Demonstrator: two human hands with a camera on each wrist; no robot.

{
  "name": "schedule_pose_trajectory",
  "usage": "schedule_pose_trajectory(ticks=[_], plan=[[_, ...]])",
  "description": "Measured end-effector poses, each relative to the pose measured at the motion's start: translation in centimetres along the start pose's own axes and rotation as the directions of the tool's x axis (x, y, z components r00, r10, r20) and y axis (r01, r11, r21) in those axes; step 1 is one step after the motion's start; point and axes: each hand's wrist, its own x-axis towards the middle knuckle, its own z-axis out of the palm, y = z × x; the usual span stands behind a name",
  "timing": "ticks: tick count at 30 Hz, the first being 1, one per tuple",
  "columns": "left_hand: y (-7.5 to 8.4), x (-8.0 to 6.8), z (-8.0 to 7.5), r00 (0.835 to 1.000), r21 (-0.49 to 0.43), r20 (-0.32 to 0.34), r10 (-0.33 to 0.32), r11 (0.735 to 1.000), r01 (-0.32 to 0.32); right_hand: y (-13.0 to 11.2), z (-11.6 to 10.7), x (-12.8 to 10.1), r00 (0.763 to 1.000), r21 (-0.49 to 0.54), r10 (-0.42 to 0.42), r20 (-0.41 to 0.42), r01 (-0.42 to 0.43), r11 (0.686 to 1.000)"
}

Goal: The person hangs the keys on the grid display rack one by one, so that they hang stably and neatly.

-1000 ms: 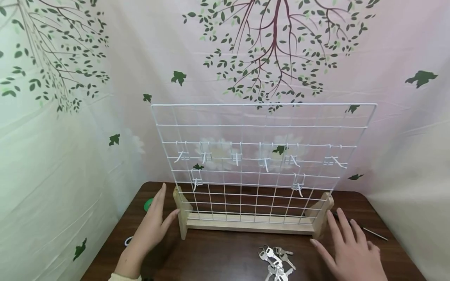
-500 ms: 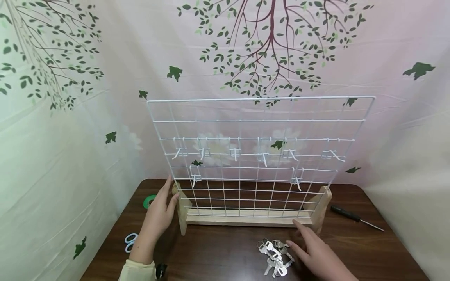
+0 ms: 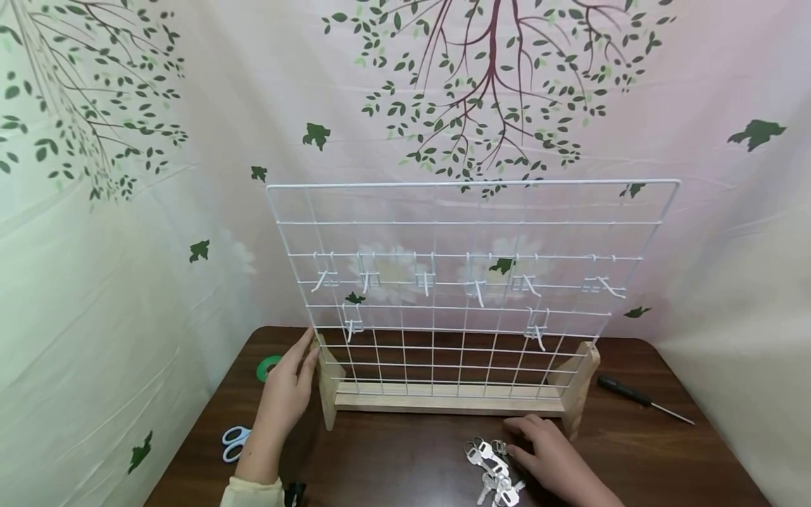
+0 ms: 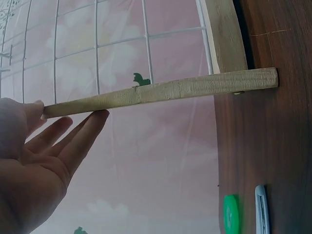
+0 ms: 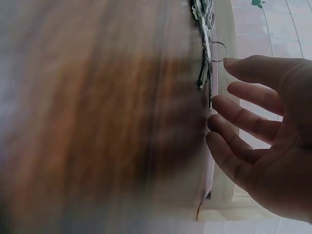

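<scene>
Standing upright across the far half of the dark wood-grained surface (image 3: 393, 458), a white wire grid panel (image 3: 469, 282) is held in a pale wooden base (image 3: 443, 398) with two slanted end feet. Small white wire hooks (image 3: 475, 290) are clipped along its middle rows, all bare. The left hand (image 3: 288, 387) is laid against the left wooden foot (image 3: 326, 384); in the left wrist view its fingers (image 4: 83, 136) are seen straight and spread, their tips touching the foot's upper end. The right hand (image 3: 551, 458) is placed on the near right part of the surface, fingers relaxed and slightly bent, fingertips (image 5: 219, 122) reaching the bunch of silvery metal keys (image 3: 494, 468); nothing is gripped. The keys lie flat on split rings, just near of the base, at the fingertips of the right hand.

A green tape roll (image 3: 267, 367) is seen left of the left foot, and blue-and-white scissors (image 3: 234, 442) lie nearer on the left. A black-handled screwdriver (image 3: 643, 400) with a thin steel shaft lies far right, well apart from both hands. A draped cloth backdrop (image 3: 127, 211) printed with branches and leaves is hung behind.
</scene>
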Motion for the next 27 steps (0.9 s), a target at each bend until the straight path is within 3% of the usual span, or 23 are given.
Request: schedule_pose_trajectory(ticks=[10, 19, 27], plan=[[-0.1, -0.3, 0.0, 1.0, -0.024, -0.025, -0.014, 1.0, 0.014, 0.2, 0.1, 0.5, 0.995, 0.031, -0.069, 0.073, 0.067, 0.997], [-0.1, -0.3, -0.1, 1.0, -0.049, -0.027, -0.012, 0.999, 0.01, 0.6, 0.6, 0.8, 0.988, 0.11, -0.147, 0.055, 0.14, 0.984], [-0.2, -0.2, -0.1, 1.0, -0.048, -0.025, -0.018, 0.999, 0.017, 0.8, 0.5, 1.3, 0.988, 0.214, -0.103, 0.115, 0.077, 0.974]])
